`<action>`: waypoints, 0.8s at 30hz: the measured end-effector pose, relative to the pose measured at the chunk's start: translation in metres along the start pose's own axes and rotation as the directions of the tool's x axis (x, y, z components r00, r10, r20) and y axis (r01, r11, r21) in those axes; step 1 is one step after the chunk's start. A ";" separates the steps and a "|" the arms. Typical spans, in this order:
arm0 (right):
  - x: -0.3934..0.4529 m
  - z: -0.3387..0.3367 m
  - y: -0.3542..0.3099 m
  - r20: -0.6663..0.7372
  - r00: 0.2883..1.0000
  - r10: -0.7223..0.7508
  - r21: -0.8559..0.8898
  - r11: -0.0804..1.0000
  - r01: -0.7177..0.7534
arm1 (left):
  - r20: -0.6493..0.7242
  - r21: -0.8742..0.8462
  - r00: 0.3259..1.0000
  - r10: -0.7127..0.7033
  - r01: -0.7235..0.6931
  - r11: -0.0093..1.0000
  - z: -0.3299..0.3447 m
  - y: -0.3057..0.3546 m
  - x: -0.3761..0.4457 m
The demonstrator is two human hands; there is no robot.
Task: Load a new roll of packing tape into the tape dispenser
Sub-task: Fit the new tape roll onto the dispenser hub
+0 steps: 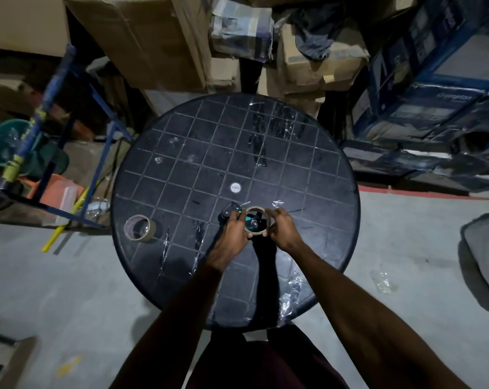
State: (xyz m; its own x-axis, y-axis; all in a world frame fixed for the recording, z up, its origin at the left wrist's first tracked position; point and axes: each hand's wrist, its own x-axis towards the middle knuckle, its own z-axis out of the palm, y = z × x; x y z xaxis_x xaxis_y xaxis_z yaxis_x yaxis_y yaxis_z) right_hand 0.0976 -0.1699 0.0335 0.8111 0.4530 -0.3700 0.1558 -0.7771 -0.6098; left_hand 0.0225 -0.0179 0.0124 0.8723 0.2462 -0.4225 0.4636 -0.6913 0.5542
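Note:
A black tape dispenser [229, 210] with a teal hub lies on the round black table [307, 153], near its middle front. My left hand [233, 234] grips the dispenser's body from the left. A brown-cored ring of tape [255, 209] sits around the dispenser's hub. My right hand [282, 227] pinches this ring at its right rim. A second tape roll [140, 228] with a brown core lies flat on the table's left edge, apart from both hands.
Scraps of clear tape stick to the table at the back right [279, 122] and hang off its front edge [291, 293]. Cardboard boxes [142, 40] and blue cartons [434, 88] are stacked behind. A blue metal frame [69, 136] stands at the left.

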 end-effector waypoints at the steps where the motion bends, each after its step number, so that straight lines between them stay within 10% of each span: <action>1: 0.000 0.000 0.000 -0.005 1.000 -0.011 -0.023 1.000 0.011 | 0.002 0.010 1.000 0.003 -0.003 1.000 0.001 0.000 0.001; 24: 0.002 -0.025 -0.019 0.045 0.997 -0.055 -0.016 0.998 0.056 | 0.049 0.028 0.995 0.082 -0.083 0.996 -0.014 0.002 0.015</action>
State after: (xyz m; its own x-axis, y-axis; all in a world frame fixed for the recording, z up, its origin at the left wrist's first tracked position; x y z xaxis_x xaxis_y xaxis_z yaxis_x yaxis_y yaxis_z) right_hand 0.1103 -0.1652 0.0616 0.7753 0.5143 -0.3666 0.2097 -0.7572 -0.6186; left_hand 0.0385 -0.0060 0.0173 0.8986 0.1558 -0.4101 0.3849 -0.7284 0.5668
